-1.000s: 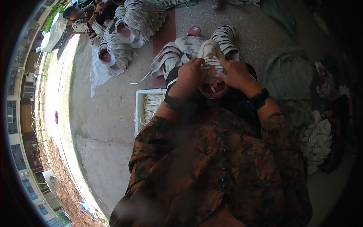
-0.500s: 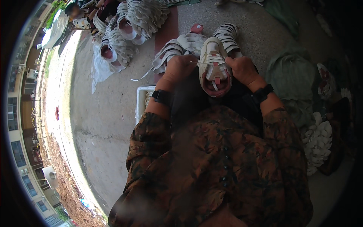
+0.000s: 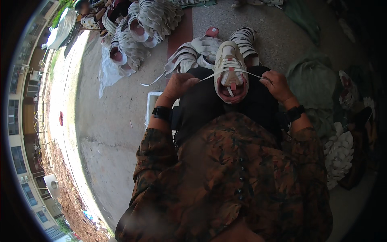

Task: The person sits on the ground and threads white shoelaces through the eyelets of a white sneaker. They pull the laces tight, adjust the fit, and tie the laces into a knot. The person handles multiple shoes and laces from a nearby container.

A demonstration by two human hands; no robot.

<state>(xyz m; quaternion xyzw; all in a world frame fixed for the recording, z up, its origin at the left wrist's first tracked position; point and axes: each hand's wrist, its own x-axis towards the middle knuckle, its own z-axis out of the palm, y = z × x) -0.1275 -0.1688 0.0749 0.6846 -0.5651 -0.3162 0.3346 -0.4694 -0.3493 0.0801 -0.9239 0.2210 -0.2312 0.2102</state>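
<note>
A cream and white sneaker (image 3: 230,72) with pink lining and tabs rests between my knees, toe pointing away from me. Its white shoelace (image 3: 207,78) is stretched out to both sides. My left hand (image 3: 180,85) is closed, pinching one lace end just left of the shoe. On the other side my right hand (image 3: 278,85) pinches the opposite end, also closed. Neither hand touches the shoe itself. Both lace lengths look taut.
Beyond the sneaker lie stacked white shoe uppers (image 3: 205,46). Larger piles of uppers (image 3: 155,20) stand at the far left, near another person (image 3: 90,18). A white bin (image 3: 150,105) sits by my left knee. Green sacking (image 3: 312,80) and more white pieces (image 3: 339,151) lie to the right.
Both hands have moved outward and slightly toward me, away from the sneaker. The lace lengths between hands and shoe are now longer. The shoe has barely shifted.
</note>
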